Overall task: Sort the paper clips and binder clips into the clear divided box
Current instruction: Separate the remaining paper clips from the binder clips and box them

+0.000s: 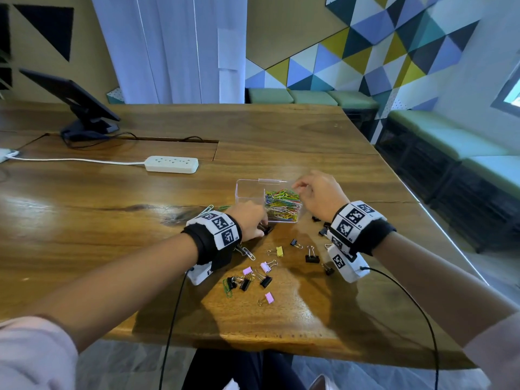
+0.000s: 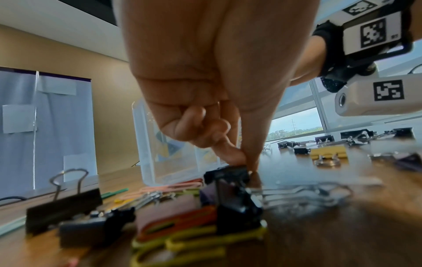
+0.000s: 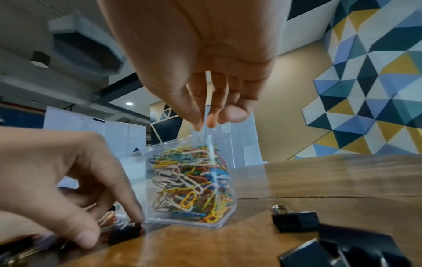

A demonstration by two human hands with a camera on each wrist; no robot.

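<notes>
The clear divided box (image 1: 247,192) stands mid-table. Its right compartment is packed with coloured paper clips (image 1: 282,204), and the left one looks bare. My left hand (image 1: 260,225) is down on the table just in front of the box, thumb and forefinger pinching a black binder clip (image 2: 226,173). My right hand (image 3: 204,124) hovers over the box's back right corner, fingertips pinched on the thin edge of its raised clear lid (image 3: 209,112). Loose binder clips lie nearer me: black (image 1: 312,258), yellow (image 1: 279,251), pink (image 1: 266,266). A green paper clip (image 1: 227,288) lies among them.
A white power strip (image 1: 171,164) with its cord lies behind and left of the box. A dark monitor stand (image 1: 84,119) sits at the back left. More paper clips (image 2: 173,238) and a black binder clip (image 2: 63,206) lie under my left wrist. The table's front edge (image 1: 253,344) is close.
</notes>
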